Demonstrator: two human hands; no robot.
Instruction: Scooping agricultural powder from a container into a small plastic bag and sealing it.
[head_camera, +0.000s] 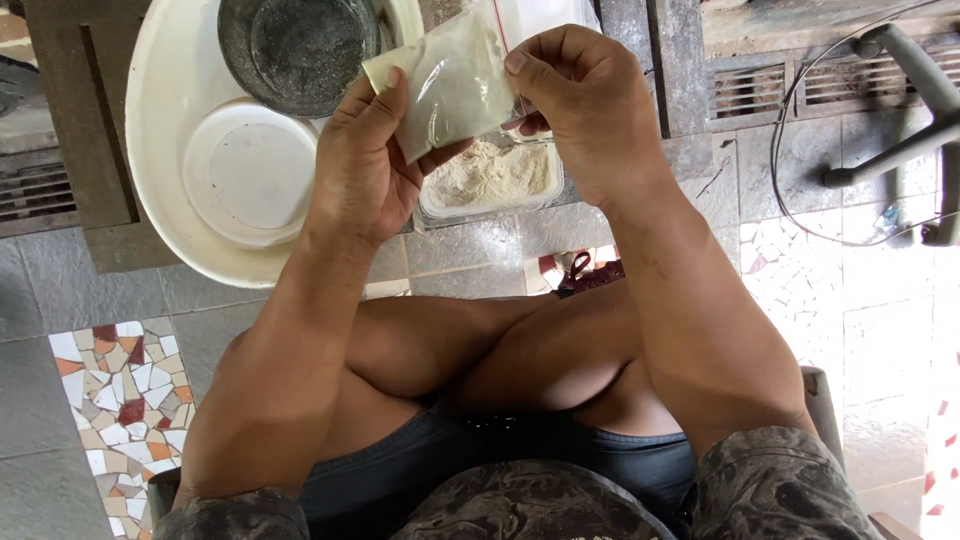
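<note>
Both hands are raised in front of me over the floor. My left hand (362, 165) pinches the lower left corner of a small clear plastic bag (450, 82) holding pale powder. My right hand (580, 100) grips the bag's upper right edge with thumb and fingers. Directly below the bag sits a clear rectangular container (490, 180) filled with the same pale powder. My crossed bare legs show beneath the arms.
A large white basin (170, 120) lies on the floor at the left, with a dark round bowl (298, 50) and a white lid (250, 172) inside it. Grey and mosaic tiles cover the floor. A metal frame (905, 90) and floor grate stand at the upper right.
</note>
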